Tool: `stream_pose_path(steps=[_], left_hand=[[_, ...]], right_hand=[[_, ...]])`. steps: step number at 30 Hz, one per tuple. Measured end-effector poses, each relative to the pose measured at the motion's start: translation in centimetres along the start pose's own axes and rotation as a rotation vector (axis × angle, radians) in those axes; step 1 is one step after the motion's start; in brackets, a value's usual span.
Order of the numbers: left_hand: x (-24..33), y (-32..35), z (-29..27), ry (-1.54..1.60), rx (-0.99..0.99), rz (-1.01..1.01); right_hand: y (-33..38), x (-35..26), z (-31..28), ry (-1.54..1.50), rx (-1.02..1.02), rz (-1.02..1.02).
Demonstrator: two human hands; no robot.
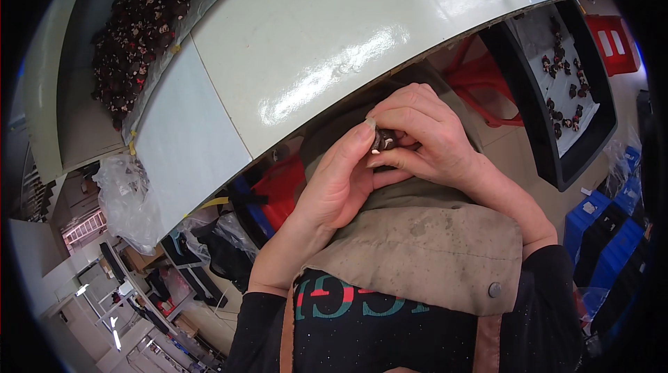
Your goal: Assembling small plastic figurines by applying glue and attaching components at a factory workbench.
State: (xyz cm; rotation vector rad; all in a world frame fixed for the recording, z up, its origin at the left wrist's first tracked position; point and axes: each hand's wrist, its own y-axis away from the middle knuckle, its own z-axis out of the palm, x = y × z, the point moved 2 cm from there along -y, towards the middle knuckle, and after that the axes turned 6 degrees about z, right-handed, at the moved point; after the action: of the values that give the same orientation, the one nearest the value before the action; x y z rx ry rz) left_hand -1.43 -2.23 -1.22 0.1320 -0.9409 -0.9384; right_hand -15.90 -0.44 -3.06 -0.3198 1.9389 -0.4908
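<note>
dark small part (383,140) pinched between left hand (341,181) and right hand (424,133).

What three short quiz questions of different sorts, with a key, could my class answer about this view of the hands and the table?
1. True or false: both hands, the left hand and the right hand, meet on the small dark round piece.
2. Multiple choice: the large heap of small dark reddish-brown pieces lies A) at the upper left of the glossy white table top, B) in the person's lap, C) on the floor.
3. Fill in: the shallow black rectangular tray with a few scattered dark pieces stands to the person's ____.

Key: 1 true; 2 A; 3 right.
</note>
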Motion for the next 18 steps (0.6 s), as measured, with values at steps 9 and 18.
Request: stream_pose_path(steps=[9,18], left_hand=[[-0.02,-0.02,-0.18,0.010,0.002,-0.011],[-0.07,-0.02,-0.33,0.024,-0.004,-0.014]], right_hand=[[0.02,-0.09,-0.14,0.026,-0.057,0.003],[-0.11,-0.03,-0.04,0.029,-0.056,-0.011]])
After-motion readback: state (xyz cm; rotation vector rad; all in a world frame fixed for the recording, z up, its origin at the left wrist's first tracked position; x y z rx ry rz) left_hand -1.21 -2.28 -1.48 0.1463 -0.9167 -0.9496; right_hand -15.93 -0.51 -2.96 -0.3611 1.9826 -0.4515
